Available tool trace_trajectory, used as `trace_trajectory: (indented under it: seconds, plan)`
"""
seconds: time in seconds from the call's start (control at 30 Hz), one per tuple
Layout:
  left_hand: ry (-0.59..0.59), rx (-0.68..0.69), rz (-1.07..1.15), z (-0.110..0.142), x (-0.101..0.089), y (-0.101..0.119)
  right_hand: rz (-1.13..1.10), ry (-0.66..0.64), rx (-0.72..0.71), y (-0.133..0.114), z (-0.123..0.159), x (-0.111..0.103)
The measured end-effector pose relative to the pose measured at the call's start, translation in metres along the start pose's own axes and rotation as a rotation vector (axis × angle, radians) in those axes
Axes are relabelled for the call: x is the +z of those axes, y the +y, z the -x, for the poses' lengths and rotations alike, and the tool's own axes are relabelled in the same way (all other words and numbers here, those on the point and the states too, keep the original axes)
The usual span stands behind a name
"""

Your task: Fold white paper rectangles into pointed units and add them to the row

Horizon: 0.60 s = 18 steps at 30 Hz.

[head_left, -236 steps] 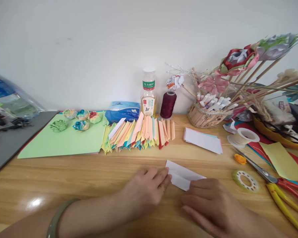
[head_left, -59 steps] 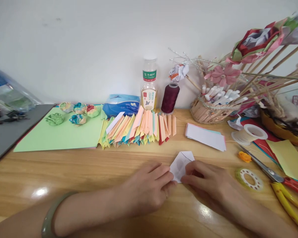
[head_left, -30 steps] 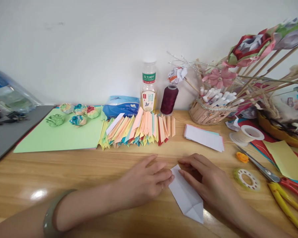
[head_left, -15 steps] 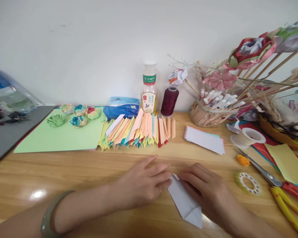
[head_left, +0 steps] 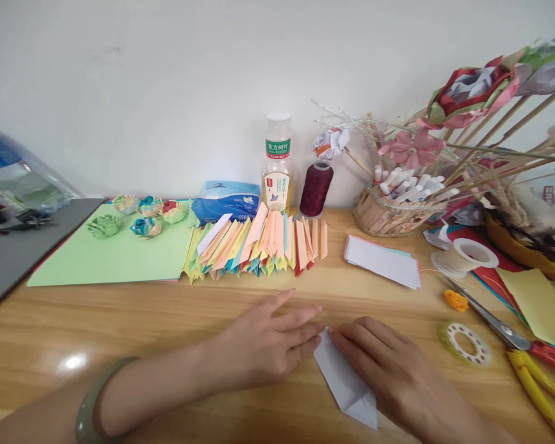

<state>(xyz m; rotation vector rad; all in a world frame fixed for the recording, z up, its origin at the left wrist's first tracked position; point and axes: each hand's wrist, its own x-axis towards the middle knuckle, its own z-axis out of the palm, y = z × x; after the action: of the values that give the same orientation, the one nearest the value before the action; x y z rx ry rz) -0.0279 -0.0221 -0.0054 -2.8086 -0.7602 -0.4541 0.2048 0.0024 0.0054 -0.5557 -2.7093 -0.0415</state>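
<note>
A folded white paper strip (head_left: 340,376) lies slantwise on the wooden table, its lower end creased into a point. My left hand (head_left: 277,339) rests at its upper left edge with fingers spread; the lower fingertips touch the paper. From the right, my right hand (head_left: 379,357) has its fingers close together on the strip's upper end and right side, pressing the fold and covering part of it. The right thumb is hidden. Beyond my hands stand several folded paper pieces (head_left: 259,243) in yellow, peach, blue and red, packed in a row.
A stack of white paper strips (head_left: 382,262) lies right of the row. Further right are scissors (head_left: 504,330), a tape roll (head_left: 467,345), a white spool (head_left: 465,258) and yellow-handled pliers (head_left: 531,388). Behind stand a bottle (head_left: 276,166), maroon thread (head_left: 316,189) and a basket (head_left: 388,216).
My right fingers have slid slightly left and down along the fold and lie flatter on the paper. My left hand has barely moved. The view has shifted slightly.
</note>
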Motion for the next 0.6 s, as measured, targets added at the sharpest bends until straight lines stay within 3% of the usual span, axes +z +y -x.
trace_trajectory:
  seconds: [0.43, 0.6]
  plan:
    - [-0.027, 0.052, -0.071, -0.0009, -0.0061, 0.0016, -0.034, -0.039, 0.003, 0.0002, 0.0049, 0.0067]
    - [-0.024, 0.046, -0.06, -0.0023, -0.0058, 0.0033, -0.062, -0.127, 0.023, 0.0008, 0.0045, 0.007]
